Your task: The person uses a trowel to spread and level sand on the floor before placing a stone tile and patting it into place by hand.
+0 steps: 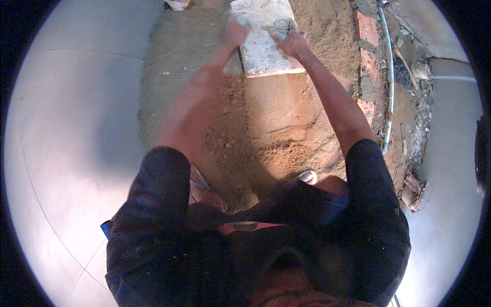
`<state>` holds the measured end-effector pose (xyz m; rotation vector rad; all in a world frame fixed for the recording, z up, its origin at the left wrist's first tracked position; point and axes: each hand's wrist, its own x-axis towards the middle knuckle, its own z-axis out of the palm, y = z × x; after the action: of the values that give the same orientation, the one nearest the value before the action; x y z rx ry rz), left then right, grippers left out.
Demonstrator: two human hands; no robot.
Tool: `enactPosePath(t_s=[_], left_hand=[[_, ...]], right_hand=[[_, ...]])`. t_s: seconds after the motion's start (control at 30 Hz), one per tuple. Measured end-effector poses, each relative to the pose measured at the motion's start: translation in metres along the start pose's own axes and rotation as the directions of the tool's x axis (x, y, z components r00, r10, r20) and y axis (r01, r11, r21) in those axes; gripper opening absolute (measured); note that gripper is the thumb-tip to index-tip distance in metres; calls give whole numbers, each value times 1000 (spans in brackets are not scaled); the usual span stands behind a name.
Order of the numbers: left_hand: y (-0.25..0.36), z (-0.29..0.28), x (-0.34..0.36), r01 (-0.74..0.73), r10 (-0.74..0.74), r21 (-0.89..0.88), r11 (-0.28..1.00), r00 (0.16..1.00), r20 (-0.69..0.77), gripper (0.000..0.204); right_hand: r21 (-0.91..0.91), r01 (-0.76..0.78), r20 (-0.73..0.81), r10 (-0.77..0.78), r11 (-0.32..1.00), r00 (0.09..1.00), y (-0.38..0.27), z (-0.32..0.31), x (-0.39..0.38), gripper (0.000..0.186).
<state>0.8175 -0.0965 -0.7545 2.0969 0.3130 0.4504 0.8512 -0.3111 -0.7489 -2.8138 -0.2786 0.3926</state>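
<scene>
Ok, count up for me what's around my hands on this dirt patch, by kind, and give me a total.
Pale square stone tile, mortar-smeared, under both hands: 1
Bare hands on that tile, left hand and right hand: 2
White plastic pipe running along the brick edge: 1
Sandals on the sandy ground, one at left, one at right: 2
Total: 6

A pale grey floor tile [262, 43], smeared with whitish mortar and showing a reddish edge along its near side, lies flat on the sand bed [276, 117] at that bed's far end. Its near edge sits slightly askew to the bed's edges, and its left side lies close to the smooth grey screed strip [174, 56].
</scene>
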Motion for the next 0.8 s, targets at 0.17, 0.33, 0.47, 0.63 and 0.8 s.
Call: enactPosePath(t_s=[0.17,0.33,0.47,0.63,0.8], left_hand=[[-94,-30,124,-121,5,442,889,967,254,85],[-100,8,100,-17,-132,310,950,882,453,88],[-86,-27,81,10,-162,356,935,901,402,85],[-37,-69,10,-139,-3,410,902,945,327,65],[-45,-115,-35,-53,-125,386,921,898,421,80]], right_hand=[[12,-59,-85,59,998,995,-75,0,-29,113],[22,-177,-43,178,984,983,-76,-12,-52,111],[85,-164,-113,173,983,978,-95,2,-101,107],[-10,-201,-66,200,980,978,-88,12,-143,111],[82,-122,21,121,989,992,-103,12,-191,110]])
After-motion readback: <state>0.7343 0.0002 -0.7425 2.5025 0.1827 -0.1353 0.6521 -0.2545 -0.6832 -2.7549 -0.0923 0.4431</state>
